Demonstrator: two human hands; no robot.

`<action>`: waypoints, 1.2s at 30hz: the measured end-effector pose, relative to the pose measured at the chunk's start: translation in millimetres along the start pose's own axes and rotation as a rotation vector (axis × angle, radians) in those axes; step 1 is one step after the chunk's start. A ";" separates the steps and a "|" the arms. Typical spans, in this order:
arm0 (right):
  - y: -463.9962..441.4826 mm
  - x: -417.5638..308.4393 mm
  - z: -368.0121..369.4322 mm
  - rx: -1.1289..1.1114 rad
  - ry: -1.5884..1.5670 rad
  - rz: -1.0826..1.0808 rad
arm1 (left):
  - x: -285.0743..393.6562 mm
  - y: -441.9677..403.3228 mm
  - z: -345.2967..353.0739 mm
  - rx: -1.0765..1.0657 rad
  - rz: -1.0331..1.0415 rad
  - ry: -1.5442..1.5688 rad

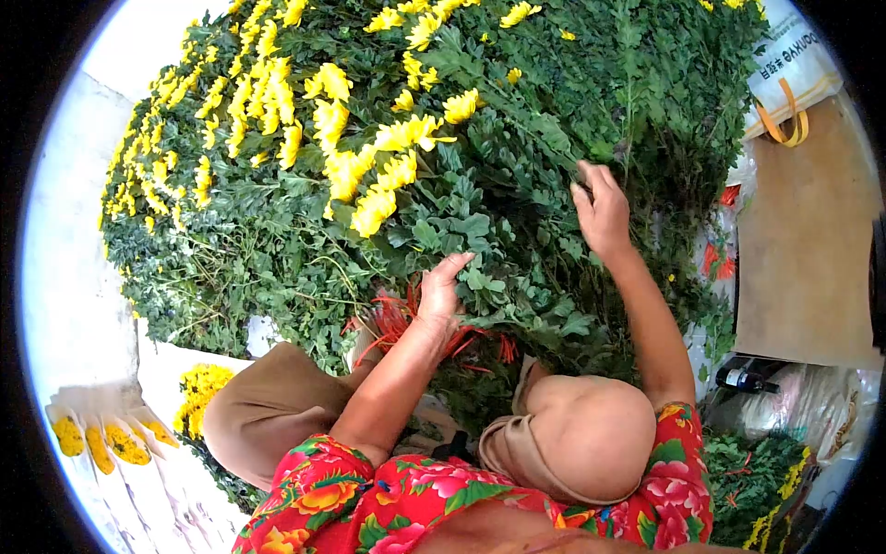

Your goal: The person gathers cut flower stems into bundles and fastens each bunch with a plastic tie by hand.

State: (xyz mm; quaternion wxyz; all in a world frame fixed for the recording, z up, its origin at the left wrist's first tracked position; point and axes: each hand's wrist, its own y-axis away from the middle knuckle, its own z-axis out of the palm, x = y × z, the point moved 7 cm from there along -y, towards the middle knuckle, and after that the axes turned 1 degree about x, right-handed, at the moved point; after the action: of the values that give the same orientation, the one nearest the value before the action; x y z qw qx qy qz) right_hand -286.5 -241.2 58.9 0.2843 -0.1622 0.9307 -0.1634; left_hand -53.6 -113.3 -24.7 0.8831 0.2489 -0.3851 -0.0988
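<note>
A large heap of cut yellow chrysanthemums with leafy green stems lies in front of me, flower heads mostly toward the left and far side. My left hand is closed around a leafy bunch of chrysanthemums at the heap's near edge. Its thumb rests on the leaves, while the other fingers are hidden beneath them. Farther right, my right hand reaches into the foliage with curled fingers, at a chrysanthemum stem; leaves partly cover the fingertips.
Red ties hang between my knees, below the left hand. A brown board and a white bag with orange handles are on the right. A dark bottle lies below the board. Wrapped yellow flowers stand at lower left.
</note>
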 end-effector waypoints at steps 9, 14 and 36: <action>-19.2 93.6 62.7 -0.122 0.211 0.193 | 0.9 -6.3 -5.1 0.029 0.014 0.044; -3.9 56.4 60.8 -0.170 0.077 -0.013 | -1.1 -10.2 -9.8 0.028 0.023 0.035; -27.1 93.2 67.8 -0.414 0.127 0.542 | -2.0 -15.3 -6.3 0.007 0.005 0.087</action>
State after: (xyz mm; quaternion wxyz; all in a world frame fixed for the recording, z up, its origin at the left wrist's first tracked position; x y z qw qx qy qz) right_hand -314.6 -316.5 -28.0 0.2200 0.0471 0.9691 0.1007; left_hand -50.1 -123.4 -37.5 0.8985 0.2551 -0.3472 -0.0842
